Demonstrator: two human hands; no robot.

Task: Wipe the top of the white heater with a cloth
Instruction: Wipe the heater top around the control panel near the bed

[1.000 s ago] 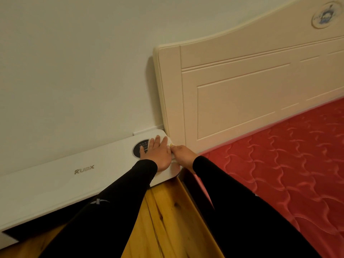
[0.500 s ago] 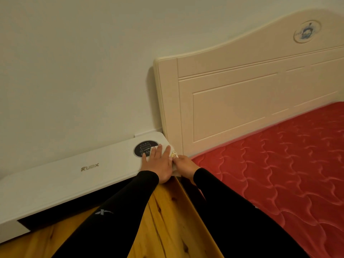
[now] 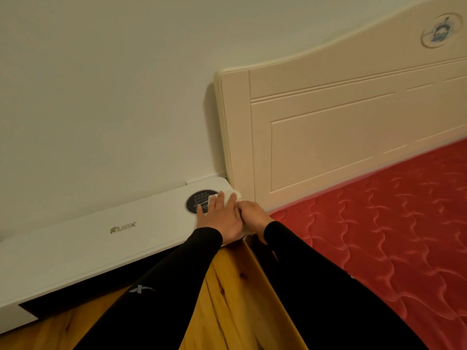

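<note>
The long white heater (image 3: 83, 248) runs along the wall, with a round black control panel (image 3: 198, 202) near its right end. A white cloth (image 3: 230, 194) lies on that right end, mostly hidden under my hands. My left hand (image 3: 219, 219) presses flat on the cloth with fingers spread, its fingertips reaching the panel's edge. My right hand (image 3: 252, 214) sits right beside it at the heater's end, fingers curled on the cloth's edge.
A cream headboard (image 3: 328, 122) stands directly right of the heater's end. A red quilted mattress (image 3: 379, 236) fills the right side. Wooden floor (image 3: 227, 299) lies below the heater, and a plain wall (image 3: 101, 97) rises behind it.
My left hand has slid slightly back toward the heater's front edge, uncovering more of the black panel. My right hand stays at the heater's end.
</note>
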